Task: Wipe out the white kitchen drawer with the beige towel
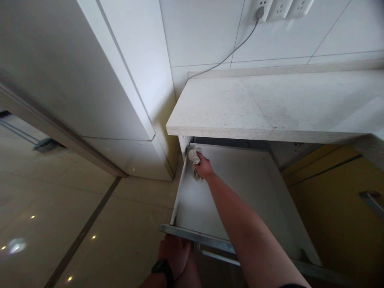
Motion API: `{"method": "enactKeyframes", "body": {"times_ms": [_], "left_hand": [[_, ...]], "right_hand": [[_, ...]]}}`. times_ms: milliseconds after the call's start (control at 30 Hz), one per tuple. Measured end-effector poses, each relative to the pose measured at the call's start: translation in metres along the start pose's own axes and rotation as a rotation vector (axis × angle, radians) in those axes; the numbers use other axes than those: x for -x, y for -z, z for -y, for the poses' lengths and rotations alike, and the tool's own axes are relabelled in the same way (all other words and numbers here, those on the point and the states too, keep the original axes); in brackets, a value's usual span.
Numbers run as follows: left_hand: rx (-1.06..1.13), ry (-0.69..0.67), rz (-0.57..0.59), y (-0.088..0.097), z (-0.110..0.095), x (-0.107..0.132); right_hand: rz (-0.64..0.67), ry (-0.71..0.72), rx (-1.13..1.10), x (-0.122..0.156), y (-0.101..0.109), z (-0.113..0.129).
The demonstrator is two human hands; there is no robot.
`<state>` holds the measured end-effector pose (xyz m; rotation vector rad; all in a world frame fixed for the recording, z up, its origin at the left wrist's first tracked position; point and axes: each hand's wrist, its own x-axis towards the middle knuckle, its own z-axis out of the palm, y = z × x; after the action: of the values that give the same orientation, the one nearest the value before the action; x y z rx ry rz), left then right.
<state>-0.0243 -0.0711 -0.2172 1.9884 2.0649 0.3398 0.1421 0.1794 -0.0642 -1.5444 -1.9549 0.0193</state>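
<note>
My right hand [204, 166] is closed on a crumpled, pale cloth [195, 157] with dark markings. It presses the cloth onto the bottom of a pulled-out white drawer [249, 176], in the far left corner. My right forearm reaches across the drawer's front edge. Below the drawer's left front corner is my left hand [174, 251], with a dark watch on the wrist. It is close against the front panel [198, 235]; its fingers are mostly hidden, so its grip cannot be made out.
A pale stone counter [222, 104] overhangs the back of the drawer. To the right stands a yellow cabinet front [333, 200] with a metal handle [372, 200]. A white panel [129, 100] rises at left, beside a floor track [87, 228]. A cord [225, 60] runs down from the wall sockets [280, 9].
</note>
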Motion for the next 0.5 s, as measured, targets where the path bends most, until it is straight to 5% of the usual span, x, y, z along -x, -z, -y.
{"method": "enactKeyframes", "body": {"times_ms": [200, 500], "left_hand": [[-0.010, 0.021, -0.022, 0.001, -0.002, 0.002], [0.008, 0.006, -0.027, 0.004, -0.003, 0.004]], "right_hand": [[0.159, 0.174, 0.121, 0.020, -0.021, 0.061], [0.234, 0.341, 0.107, 0.070, -0.015, 0.066]]}}
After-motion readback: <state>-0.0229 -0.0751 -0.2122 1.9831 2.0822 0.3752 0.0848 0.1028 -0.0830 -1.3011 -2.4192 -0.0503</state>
